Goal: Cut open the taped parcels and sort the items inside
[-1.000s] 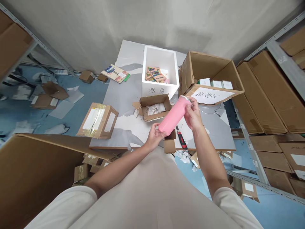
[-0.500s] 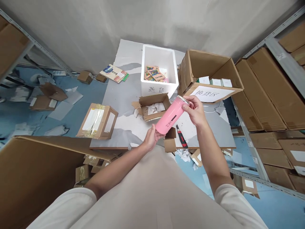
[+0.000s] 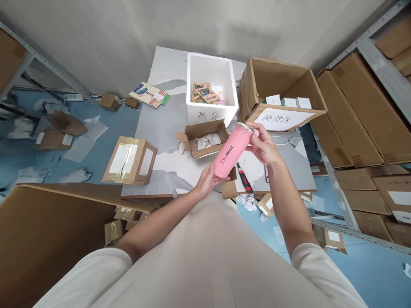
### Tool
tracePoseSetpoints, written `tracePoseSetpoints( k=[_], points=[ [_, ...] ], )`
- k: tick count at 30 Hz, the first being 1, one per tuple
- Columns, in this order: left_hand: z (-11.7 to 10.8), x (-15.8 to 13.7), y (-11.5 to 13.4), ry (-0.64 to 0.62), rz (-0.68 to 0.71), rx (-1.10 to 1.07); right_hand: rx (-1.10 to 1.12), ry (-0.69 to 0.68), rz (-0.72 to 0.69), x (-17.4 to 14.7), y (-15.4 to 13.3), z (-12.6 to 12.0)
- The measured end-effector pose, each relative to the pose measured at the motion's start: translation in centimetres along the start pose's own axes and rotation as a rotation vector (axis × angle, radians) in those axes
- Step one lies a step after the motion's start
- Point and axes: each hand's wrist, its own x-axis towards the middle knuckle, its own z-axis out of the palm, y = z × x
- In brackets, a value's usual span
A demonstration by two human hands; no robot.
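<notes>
A pink thermos bottle [image 3: 233, 149] with a silver rim and dark lettering is tilted in the air over the table's front edge. My left hand [image 3: 207, 182] is closed around its lower end. At the upper end, my right hand [image 3: 261, 143] grips it by the top, fingers curled near the rim. Just behind the bottle lies an opened small cardboard box [image 3: 206, 137] with crumpled white paper [image 3: 208, 140] inside. Beneath the bottle, a black and red utility knife [image 3: 244, 177] rests on the table close to a brown box flap [image 3: 229, 189].
A white foam box [image 3: 212, 112] holding several small packets stands at the back, beside a large carton [image 3: 289, 117] with white boxes inside. Left are a taped parcel [image 3: 130, 160] and booklets [image 3: 148, 94]. A big carton [image 3: 64, 239] fills the lower left; shelving with cartons [image 3: 356, 111] lines the right.
The bottle has turned slightly in my hands, so its lettering and rim face differently. My right-hand fingers have shifted at the top. The whole view has tilted a little, and a phone-like edge now shows by my right wrist.
</notes>
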Motion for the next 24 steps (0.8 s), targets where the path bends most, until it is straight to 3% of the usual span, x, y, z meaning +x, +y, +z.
tracePoseSetpoints(
  k=[3, 7, 10, 17, 21, 24],
  points=[
    [-0.5, 0.4, -0.2, -0.044, 0.066, 0.243, -0.013, 0.102, -0.08, -1.0, 0.7, -0.1],
    [-1.4, 1.1, -0.9, 0.032, 0.3, 0.896, -0.093, 0.293, -0.143, -3.7, 1.7, -0.7],
    [-2.0, 2.1, -2.1, 0.043, 0.363, 1.171, -0.157, 0.401, -0.152, -5.6, 3.0, -1.2],
    [-2.2, 4.4, -2.8, 0.033, 0.453, 1.094, -0.239, 0.473, -0.091, -7.6, 6.6, -1.5],
    [-2.8, 5.2, -1.7, -0.075, 0.408, 1.018, -0.202, 0.491, -0.034, -8.3, 7.2, -1.8],
    [-3.6, 5.8, -1.0, -0.138, 0.399, 1.087, -0.138, 0.521, 0.06, -8.4, 7.3, -1.9]
  ],
)
